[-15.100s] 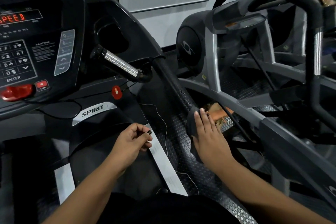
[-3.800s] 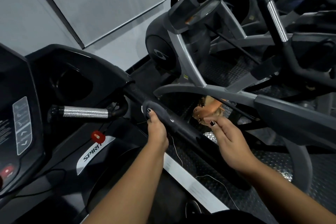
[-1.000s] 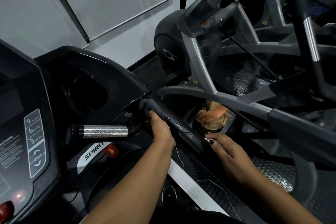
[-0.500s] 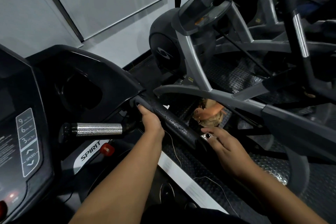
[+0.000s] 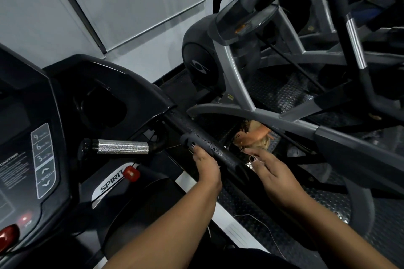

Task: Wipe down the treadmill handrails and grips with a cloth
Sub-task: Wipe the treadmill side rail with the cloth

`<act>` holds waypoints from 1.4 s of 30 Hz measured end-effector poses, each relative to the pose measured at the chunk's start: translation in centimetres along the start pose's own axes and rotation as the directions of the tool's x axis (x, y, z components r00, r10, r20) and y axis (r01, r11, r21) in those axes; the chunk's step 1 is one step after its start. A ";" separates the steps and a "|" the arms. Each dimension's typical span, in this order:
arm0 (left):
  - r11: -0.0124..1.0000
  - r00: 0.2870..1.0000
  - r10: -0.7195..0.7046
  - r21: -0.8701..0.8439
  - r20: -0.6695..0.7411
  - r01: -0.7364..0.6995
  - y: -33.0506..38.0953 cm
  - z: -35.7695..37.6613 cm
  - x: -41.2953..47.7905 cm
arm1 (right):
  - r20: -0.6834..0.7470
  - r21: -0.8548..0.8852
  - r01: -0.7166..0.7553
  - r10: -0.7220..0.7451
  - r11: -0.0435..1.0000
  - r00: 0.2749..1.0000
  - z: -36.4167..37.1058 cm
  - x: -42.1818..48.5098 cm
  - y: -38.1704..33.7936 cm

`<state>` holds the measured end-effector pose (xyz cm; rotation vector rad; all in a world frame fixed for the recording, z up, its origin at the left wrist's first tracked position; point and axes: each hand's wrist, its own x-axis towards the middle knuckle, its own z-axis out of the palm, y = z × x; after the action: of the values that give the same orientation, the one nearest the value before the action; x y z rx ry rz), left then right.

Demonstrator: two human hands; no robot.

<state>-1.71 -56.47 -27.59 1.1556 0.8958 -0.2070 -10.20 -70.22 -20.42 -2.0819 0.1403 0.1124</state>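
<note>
Grey cloth [image 5: 185,139] under left hand [image 5: 206,169]

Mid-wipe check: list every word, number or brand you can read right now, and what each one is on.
"SPIRIT": silver badge on the motor cover.
"9", "6", "3": grey key strip on the console.
"SPEED": same strip, between the arrows.
"CAUTION!": heading of the console notice; the print below is too small to read.
Yellow sticker on the neighbouring machine's frame: too small to read.
</note>
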 end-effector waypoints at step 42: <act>0.988 0.977 -0.036 0.154 0.209 0.003 -3.9 -1.3 -7.5 | -0.013 0.094 0.077 -0.076 0.993 0.997 -0.6 -1.5 1.4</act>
<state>-9.43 -59.20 -25.21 1.2413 0.7126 -0.4134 -11.90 -71.39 -21.12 -1.9911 0.0695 0.0482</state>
